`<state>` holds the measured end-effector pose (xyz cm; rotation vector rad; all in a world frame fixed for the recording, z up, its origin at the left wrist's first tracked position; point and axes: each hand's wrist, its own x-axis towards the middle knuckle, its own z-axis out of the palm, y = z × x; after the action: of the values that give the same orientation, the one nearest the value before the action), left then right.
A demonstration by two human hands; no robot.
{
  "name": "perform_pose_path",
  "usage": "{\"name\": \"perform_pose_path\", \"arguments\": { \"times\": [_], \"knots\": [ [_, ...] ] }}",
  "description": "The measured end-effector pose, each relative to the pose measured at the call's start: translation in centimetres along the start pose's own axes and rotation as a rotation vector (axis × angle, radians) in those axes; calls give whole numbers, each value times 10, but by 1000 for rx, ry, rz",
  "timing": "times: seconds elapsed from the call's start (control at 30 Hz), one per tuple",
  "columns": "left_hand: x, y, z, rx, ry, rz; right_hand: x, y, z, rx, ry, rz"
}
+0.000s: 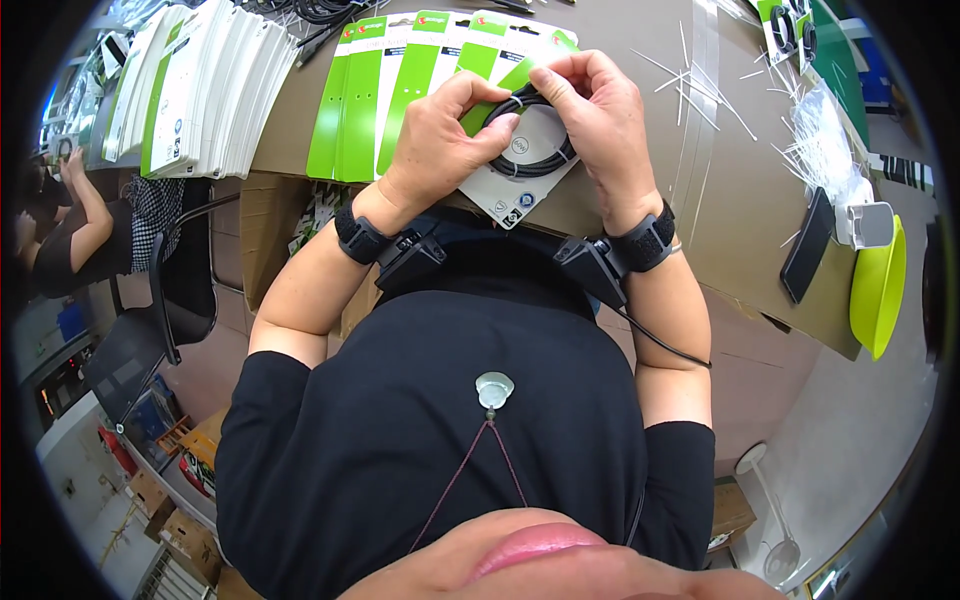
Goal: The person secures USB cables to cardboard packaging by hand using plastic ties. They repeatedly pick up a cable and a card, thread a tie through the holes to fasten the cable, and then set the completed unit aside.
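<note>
A coiled black cable (531, 173) lies against a white and green packaging card (503, 201) at the table's near edge. Light-coloured ties circle the coil at its upper left and right side. My left hand (448, 138) is closed round the coil's left side, thumb and forefinger near the upper tie. At the top of the coil, my right hand (598, 117) pinches with thumb and forefinger; its other fingers curl behind. What exactly sits between the right fingertips is too small to make out. The hands partly hide the card.
More green and white cards (345, 110) lie fanned out behind my hands. A thick card stack (225, 95) stands left. Loose white ties (700, 85), a bag of ties (825, 135), a black phone (808, 245) and a lime-green bowl (880, 290) are right. Another person (85, 225) sits far left.
</note>
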<state>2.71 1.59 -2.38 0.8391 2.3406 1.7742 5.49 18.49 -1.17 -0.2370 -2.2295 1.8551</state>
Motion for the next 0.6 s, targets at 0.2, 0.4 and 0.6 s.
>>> {"name": "perform_pose_path", "arguments": {
  "times": [0.2,0.4,0.6],
  "knots": [
    [0,3,0,86,7,45,14,4,-14,-22,-247,-7],
    [-2,-1,0,-22,-10,-12,3,-10,-43,-425,-287,-308],
    [1,-4,-2,-2,-50,-29,6,0,-39,-610,-355,-712]
  ]
}}
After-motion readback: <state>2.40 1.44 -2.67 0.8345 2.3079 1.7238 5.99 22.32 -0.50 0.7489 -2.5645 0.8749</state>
